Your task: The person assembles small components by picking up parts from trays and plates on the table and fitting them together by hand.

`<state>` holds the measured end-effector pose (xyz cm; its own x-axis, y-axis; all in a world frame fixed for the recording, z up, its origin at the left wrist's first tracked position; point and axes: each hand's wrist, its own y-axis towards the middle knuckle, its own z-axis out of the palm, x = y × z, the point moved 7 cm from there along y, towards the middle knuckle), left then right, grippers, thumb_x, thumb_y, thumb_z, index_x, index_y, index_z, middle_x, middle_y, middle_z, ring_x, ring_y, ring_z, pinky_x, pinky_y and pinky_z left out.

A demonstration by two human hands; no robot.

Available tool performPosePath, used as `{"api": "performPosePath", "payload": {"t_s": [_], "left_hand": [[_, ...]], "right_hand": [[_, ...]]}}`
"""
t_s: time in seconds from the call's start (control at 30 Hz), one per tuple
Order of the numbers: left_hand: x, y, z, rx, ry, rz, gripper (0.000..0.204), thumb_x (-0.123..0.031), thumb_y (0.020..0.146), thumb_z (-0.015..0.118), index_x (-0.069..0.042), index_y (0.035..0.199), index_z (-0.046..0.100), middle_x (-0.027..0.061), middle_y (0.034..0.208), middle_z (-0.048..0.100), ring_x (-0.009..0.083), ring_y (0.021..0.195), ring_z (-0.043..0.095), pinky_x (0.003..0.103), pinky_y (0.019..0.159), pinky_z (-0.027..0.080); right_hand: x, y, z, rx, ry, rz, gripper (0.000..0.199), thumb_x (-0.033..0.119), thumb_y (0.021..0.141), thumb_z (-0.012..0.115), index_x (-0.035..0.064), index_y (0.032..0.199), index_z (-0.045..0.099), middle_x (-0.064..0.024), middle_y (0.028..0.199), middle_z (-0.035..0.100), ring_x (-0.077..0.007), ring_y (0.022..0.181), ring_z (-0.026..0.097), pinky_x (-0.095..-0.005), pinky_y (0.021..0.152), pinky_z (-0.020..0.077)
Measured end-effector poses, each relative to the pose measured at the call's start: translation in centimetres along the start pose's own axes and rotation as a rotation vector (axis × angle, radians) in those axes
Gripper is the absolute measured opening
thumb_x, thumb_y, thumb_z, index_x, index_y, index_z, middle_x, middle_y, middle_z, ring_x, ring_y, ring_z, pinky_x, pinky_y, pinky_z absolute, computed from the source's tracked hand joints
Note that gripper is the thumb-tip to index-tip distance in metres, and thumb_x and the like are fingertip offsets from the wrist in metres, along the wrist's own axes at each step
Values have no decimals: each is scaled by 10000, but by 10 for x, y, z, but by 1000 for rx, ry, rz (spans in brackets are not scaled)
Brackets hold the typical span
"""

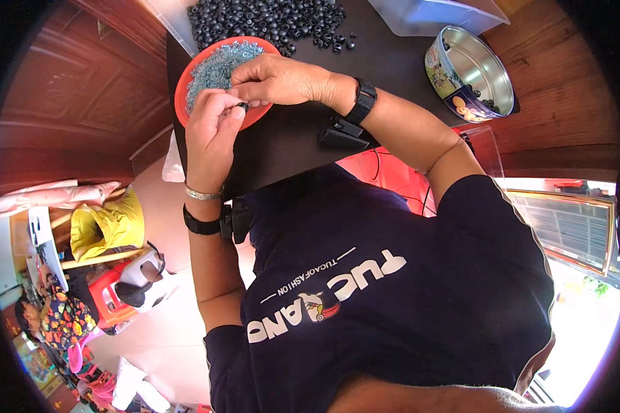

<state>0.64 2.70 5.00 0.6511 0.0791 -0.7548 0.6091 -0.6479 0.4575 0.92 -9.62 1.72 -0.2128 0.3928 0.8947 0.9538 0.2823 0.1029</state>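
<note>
My left hand [212,138] is over the near edge of an orange-red bowl [182,86], its thumb and forefinger pinching a small black bead [243,106]. Close against it, my right hand [279,80] reaches in from the right with its fingers pressed together; whatever is between those fingertips is hidden. Small pale-blue clear beads [213,71] fill the bowl beneath both hands. Just beyond the bowl, a heap of shiny black beads [269,19] is spread on the dark table [289,141].
An oval metal tin [472,72] with a few black beads inside stands at the right. A clear plastic container [437,15] is at the far right edge, another [174,20] at the far left. A black device [344,134] with a cable lies by my right forearm.
</note>
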Motion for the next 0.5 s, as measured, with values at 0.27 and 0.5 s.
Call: {"api": "performPosePath", "payload": {"t_s": [0.27,0.5], "left_hand": [[30,-4,4,-57,-375,-256,139,-93,889,503,22,922,573,55,854,557,140,755,553,251,709,438],[49,-5,8,-123,-857,-378,196,-160,908,506,8,993,560,88,873,617,167,769,582,271,706,440]], "right_hand": [[-1,2,0,-43,22,-6,233,258,897,548,40,908,630,-47,782,650,-147,741,608,-290,721,479],[12,-2,-9,-147,-88,-168,155,184,899,572,34,930,597,-10,843,582,-92,793,539,-253,720,456]]}}
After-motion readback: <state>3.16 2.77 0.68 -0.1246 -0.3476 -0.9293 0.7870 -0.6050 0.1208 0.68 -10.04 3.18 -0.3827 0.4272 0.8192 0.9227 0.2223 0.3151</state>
